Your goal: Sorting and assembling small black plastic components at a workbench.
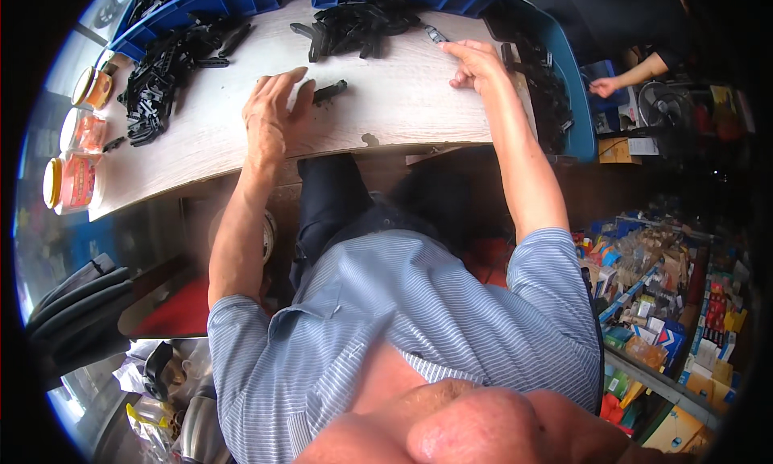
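My left hand (272,113) is low over the pale tabletop, its fingers bent and spread apart. Just right of its thumb lies a small, narrow black part (330,91); whether the thumb touches it I cannot tell. Farther right, my right hand (481,66) has a small black-and-silver part (436,34) at its fingertips, with the other fingers curled in. Beyond the hands is a pile of black plastic parts (354,27). A second, longer heap of black parts (165,77) spreads along the table's left side.
Blue bins (205,6) line the table's far edge. A teal tub (576,101) of black parts stands at its right end. Lidded jars (74,180) sit on the left edge. Another person's hand (604,86) shows beyond the tub. Boxed goods (644,303) crowd the lower right.
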Available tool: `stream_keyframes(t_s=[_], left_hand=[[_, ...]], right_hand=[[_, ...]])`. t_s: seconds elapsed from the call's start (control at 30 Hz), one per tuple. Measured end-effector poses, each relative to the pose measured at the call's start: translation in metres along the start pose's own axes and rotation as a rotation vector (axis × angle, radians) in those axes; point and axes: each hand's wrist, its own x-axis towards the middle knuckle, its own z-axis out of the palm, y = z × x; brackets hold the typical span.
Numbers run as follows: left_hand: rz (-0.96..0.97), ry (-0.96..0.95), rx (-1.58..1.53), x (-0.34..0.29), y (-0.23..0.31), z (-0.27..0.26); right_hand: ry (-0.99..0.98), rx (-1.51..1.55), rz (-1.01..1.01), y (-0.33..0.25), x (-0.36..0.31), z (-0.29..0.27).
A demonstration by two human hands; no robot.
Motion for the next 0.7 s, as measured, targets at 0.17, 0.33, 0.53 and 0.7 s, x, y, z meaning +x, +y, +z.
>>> stream_keyframes(t_s=[0.17,0.33,0.53,0.7], left_hand=[[-0.193,0.166,-0.297,-0.012,0.014,0.000],[-0.605,-0.058,-0.893,-0.012,0.060,0.012],[-0.916,-0.343,-1.082,0.003,0.086,0.032],[-0.938,-0.319,-1.153,0.012,0.084,0.057]], right_hand=[[-0.060,0.223,0.042,0.010,-0.035,0.007],[0.013,0.433,0.061,0.015,-0.054,0.028],[0.005,0.406,0.042,0.009,-0.062,0.035],[0.080,0.470,0.093,0.024,-0.064,0.041]])
